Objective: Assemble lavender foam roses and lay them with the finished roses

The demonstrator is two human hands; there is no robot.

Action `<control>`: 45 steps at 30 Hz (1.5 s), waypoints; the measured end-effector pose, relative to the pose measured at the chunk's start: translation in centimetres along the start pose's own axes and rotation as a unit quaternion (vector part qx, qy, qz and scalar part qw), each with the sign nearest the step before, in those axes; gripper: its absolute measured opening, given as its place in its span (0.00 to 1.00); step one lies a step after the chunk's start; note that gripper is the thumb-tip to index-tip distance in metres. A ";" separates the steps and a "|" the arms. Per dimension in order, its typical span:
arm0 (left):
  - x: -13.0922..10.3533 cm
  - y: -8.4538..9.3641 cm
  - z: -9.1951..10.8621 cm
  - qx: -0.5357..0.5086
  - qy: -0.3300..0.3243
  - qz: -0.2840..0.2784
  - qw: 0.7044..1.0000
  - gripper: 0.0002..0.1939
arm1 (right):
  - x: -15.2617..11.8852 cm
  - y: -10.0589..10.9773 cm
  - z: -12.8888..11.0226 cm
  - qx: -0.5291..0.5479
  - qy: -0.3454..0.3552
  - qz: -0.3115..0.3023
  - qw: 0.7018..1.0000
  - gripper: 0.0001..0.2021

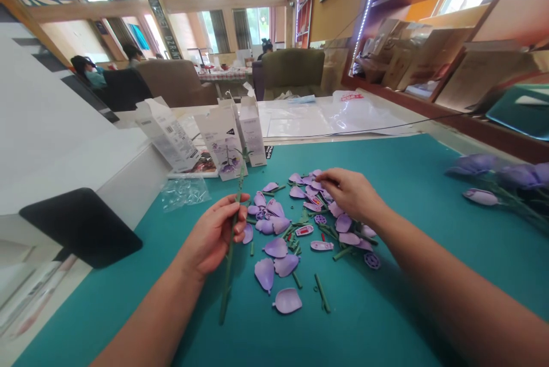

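My left hand (222, 228) is closed around a long green flower stem (227, 275), which stands tilted with its thin, leafy tip pointing up and away. Over the far right part of a pile of purple plastic petals (275, 247), my right hand (349, 188) has its thumb and fingertips pinched together. Its fingertips touch the petals there; what they hold, if anything, is hidden. Among the petals lie short green stem pieces (322, 294), purple wheel-shaped parts (372, 261), small red pieces and narrow pale purple parts (321, 246). A single pale petal (287, 301) lies closest to me.
A teal mat (171, 304) covers the table. White cartons (221, 141) and a clear plastic bag (184, 192) stand at the back left, a black panel (81, 227) at the left. Purple flowers (482, 196) lie at the right edge. People sit in the background.
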State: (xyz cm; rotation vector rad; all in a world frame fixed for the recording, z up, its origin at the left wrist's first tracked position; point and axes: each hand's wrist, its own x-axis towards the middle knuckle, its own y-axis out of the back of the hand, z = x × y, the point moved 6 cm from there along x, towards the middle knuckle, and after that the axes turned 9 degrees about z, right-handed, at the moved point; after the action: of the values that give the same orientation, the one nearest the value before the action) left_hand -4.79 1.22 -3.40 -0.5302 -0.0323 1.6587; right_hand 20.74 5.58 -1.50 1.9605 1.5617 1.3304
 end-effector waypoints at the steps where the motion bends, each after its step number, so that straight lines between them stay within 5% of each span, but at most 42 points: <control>1: 0.1 0.2 0.1 -0.002 -0.003 0.003 1.000 0.08 | 0.7 0.1 -0.1 -0.010 0.000 0.003 1.000 0.11; 5: 0.4 0.9 0.7 -0.010 -0.015 0.007 1.000 0.08 | 1.6 1.1 1.3 -0.042 -0.026 0.016 0.999 0.13; 24: 0.1 -0.4 -0.6 0.041 -0.003 -0.011 0.999 0.08 | -3.7 4.6 8.8 -0.097 -0.120 0.003 0.988 0.15; 33: -0.3 -0.8 -0.6 0.046 0.013 -0.002 0.999 0.07 | -3.9 1.3 7.2 -0.134 -0.032 -0.098 0.986 0.19; 45: -0.1 -0.9 -0.8 0.057 0.013 -0.019 0.998 0.07 | -4.5 0.1 6.7 -0.140 0.013 -0.118 0.983 0.18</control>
State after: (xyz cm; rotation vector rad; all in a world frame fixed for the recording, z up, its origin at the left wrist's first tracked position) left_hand -3.69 1.03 -3.77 -0.4619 0.0700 1.6054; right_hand 26.21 3.54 -7.03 1.5462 1.4728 1.3919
